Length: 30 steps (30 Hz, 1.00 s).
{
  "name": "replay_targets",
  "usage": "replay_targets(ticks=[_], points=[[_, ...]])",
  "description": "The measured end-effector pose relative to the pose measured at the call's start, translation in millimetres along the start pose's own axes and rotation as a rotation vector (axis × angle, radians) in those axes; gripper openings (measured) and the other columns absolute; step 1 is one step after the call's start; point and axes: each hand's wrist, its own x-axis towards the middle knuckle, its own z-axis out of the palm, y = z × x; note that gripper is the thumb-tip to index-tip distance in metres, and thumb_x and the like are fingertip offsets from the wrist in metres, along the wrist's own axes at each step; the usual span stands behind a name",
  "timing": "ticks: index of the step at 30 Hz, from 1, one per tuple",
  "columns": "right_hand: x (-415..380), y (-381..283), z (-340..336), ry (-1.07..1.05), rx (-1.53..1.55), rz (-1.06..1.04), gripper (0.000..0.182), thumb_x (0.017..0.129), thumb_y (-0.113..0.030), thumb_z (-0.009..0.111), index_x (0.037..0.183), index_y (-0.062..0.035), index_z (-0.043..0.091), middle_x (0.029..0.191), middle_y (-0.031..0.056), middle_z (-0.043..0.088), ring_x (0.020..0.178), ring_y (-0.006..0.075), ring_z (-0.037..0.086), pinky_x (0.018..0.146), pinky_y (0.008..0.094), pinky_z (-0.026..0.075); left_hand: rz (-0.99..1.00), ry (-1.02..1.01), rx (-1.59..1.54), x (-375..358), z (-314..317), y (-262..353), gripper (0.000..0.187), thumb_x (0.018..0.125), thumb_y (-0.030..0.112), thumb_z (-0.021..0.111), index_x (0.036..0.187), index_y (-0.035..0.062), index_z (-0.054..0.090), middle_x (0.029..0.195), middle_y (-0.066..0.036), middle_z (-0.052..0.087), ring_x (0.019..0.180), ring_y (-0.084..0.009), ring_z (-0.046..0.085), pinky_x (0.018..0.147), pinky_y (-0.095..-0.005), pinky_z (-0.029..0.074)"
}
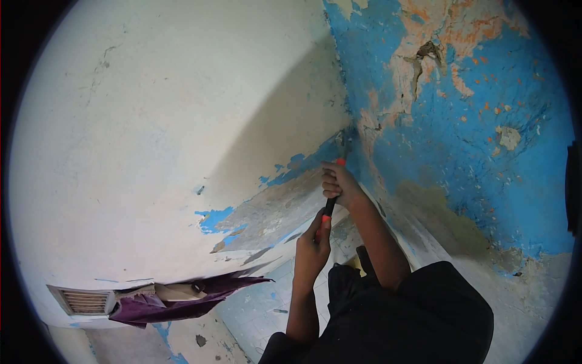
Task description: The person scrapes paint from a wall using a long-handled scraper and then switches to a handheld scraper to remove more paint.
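Both hands are wrapped around a long-handled scraper (pixel 330 207) with a black and orange-red handle. Higher up, close to the blade, my right hand (pixel 339 184) grips it. My left hand (pixel 313 246) closes on the lower end of the handle. The metal blade (pixel 341 143) is at the corner of two walls, over a strip of blue paint (pixel 297 167); whether it touches the surface is hard to tell. Left of the corner is a mostly bare whitish wall (pixel 151 133). To the right stands a wall with flaking blue paint (pixel 418 155).
A vent grille (pixel 86 301) sits low on the left, with torn purple material (pixel 176 306) sticking out beside it. Pale floor tiles (pixel 260 303) with scattered paint chips lie below. The blue wall has a deep hole (pixel 428 51). A dark object (pixel 571 188) is at the right edge.
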Motion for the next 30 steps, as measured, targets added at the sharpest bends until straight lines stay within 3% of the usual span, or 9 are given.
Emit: replay_targets(ticks=[2, 9, 16, 22, 30], points=[[1, -2, -5, -0.036, -0.007, -0.022, 0.04, 0.086, -0.029, 0.062, 0.062, -0.0197, 0.032, 0.046, -0.0072, 0.025, 0.031, 0.0064, 0.023, 0.03, 0.0231, 0.02, -0.049, -0.006, -0.013, -5, 0, 3, 0.039, 0.095, 0.027, 0.051, 0.126, 0.0041, 0.054, 0.058, -0.011, 0.044, 0.055, -0.0119, 0.042, 0.051, -0.0291, 0.037], [-4, 76, 30, -0.026, -0.101, 0.238, 0.043, 0.09, -0.034, 0.057, 0.059, -0.0194, 0.031, 0.043, -0.0067, 0.024, 0.03, 0.007, 0.023, 0.032, 0.0234, 0.021, -0.192, 0.115, -0.143, -68, -26, -24, 0.04, 0.096, 0.025, 0.048, 0.129, 0.0021, 0.051, 0.062, -0.001, 0.048, 0.057, -0.0074, 0.044, 0.052, -0.0235, 0.038], [-9, 98, 56, -0.09, -0.099, 0.258, 0.043, 0.093, -0.033, 0.052, 0.061, -0.0178, 0.028, 0.044, -0.0058, 0.022, 0.032, 0.008, 0.02, 0.034, 0.0259, 0.021, -0.371, 0.087, -0.158, -79, -59, -14, 0.041, 0.096, 0.024, 0.048, 0.13, 0.002, 0.05, 0.06, 0.002, 0.044, 0.055, -0.0061, 0.042, 0.051, -0.0228, 0.036], [-7, 100, 58, -0.122, -0.096, 0.24, 0.042, 0.093, -0.033, 0.05, 0.06, -0.0178, 0.029, 0.043, -0.0057, 0.021, 0.031, 0.0084, 0.019, 0.033, 0.0258, 0.021, -0.22, 0.201, -0.039, -80, -58, -28, 0.038, 0.094, 0.022, 0.053, 0.127, 0.0029, 0.054, 0.062, 0.0, 0.047, 0.056, -0.0059, 0.043, 0.051, -0.0231, 0.037], [3, 78, 45, -0.086, 0.016, 0.168, 0.042, 0.093, -0.03, 0.052, 0.058, -0.0193, 0.031, 0.042, -0.0062, 0.022, 0.029, 0.007, 0.021, 0.03, 0.0247, 0.021, -0.118, 0.151, 0.031, -51, -59, -17, 0.036, 0.094, 0.023, 0.053, 0.123, 0.0024, 0.056, 0.06, -0.007, 0.049, 0.056, -0.0083, 0.042, 0.051, -0.0251, 0.037]])
